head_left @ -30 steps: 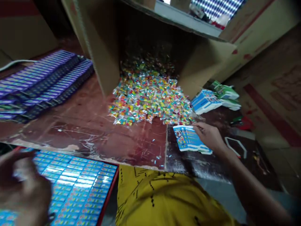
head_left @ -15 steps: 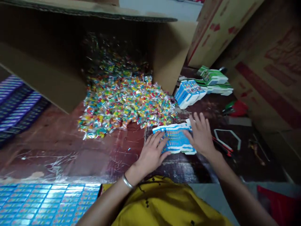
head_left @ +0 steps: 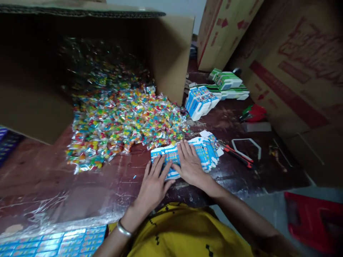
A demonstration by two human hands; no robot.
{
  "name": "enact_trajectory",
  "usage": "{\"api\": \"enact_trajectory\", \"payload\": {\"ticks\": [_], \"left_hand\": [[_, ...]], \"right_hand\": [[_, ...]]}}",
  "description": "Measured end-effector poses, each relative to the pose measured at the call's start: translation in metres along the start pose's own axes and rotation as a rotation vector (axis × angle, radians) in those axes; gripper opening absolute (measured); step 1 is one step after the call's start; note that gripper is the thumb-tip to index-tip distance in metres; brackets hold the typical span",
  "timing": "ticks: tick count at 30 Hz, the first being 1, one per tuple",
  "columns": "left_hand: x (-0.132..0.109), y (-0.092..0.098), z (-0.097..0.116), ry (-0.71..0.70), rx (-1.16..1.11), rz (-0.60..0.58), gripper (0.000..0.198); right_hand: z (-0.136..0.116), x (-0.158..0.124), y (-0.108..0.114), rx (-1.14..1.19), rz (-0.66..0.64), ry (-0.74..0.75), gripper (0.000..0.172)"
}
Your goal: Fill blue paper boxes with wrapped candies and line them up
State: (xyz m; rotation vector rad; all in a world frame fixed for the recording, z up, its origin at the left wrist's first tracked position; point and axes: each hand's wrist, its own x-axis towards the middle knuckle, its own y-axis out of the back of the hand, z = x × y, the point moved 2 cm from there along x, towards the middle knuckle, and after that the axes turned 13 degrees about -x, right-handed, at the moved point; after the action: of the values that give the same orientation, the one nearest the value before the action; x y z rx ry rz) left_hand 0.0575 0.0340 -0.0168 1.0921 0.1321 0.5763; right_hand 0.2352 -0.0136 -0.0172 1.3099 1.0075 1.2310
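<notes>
Flattened blue and white cartons [head_left: 205,153] lie fanned out in an overlapping row on the dark red table, in front of me. My left hand [head_left: 154,181] rests palm down on the left end of the row, its fingers spread. Flat on the middle of the row lies my right hand [head_left: 190,162], fingers stretched out and close beside the left. Neither hand grasps anything; parts of the cartons are hidden under both. Just beyond them spreads a big heap of small clear bags of colourful candy [head_left: 128,121], spilling out of a cardboard box [head_left: 174,53].
Folded-up blue cartons [head_left: 200,101] and green cartons [head_left: 227,84] stand at the back right. A red-black cutter [head_left: 238,156], a white bent strip [head_left: 246,140] and a red stapler-like tool [head_left: 254,113] lie to the right. Blue packs [head_left: 53,244] sit at lower left; a red stool [head_left: 313,221] at lower right.
My right hand has moved left from the row's right end to its middle, and the cartons now fan out farther to the right. The view has shifted to the right.
</notes>
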Motion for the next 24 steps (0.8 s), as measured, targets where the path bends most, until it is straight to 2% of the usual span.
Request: {"api": "enact_trajectory", "payload": {"ticks": [10,14,16,19,21,24], "left_hand": [[-0.017,0.0,-0.006,0.052,0.088,0.05,0.056],[-0.028,0.004,-0.01,0.094,0.106,0.062,0.054],[-0.032,0.006,-0.01,0.107,0.11,0.083,0.056],[-0.03,0.009,-0.007,0.089,0.097,0.093,0.06],[-0.023,0.009,-0.001,0.044,0.085,0.065,0.062],[-0.009,0.005,0.009,-0.05,0.073,0.006,0.064]], "right_hand": [[-0.031,-0.006,0.004,0.08,-0.024,0.083,0.082],[-0.034,-0.006,0.018,0.12,-0.043,0.172,0.081],[-0.017,-0.008,0.031,0.115,-0.02,0.139,0.079],[0.031,-0.017,0.043,0.012,0.092,-0.118,0.078],[0.06,-0.025,0.037,-0.081,0.108,-0.27,0.078],[0.075,-0.032,0.013,-0.155,0.039,-0.3,0.081]]}}
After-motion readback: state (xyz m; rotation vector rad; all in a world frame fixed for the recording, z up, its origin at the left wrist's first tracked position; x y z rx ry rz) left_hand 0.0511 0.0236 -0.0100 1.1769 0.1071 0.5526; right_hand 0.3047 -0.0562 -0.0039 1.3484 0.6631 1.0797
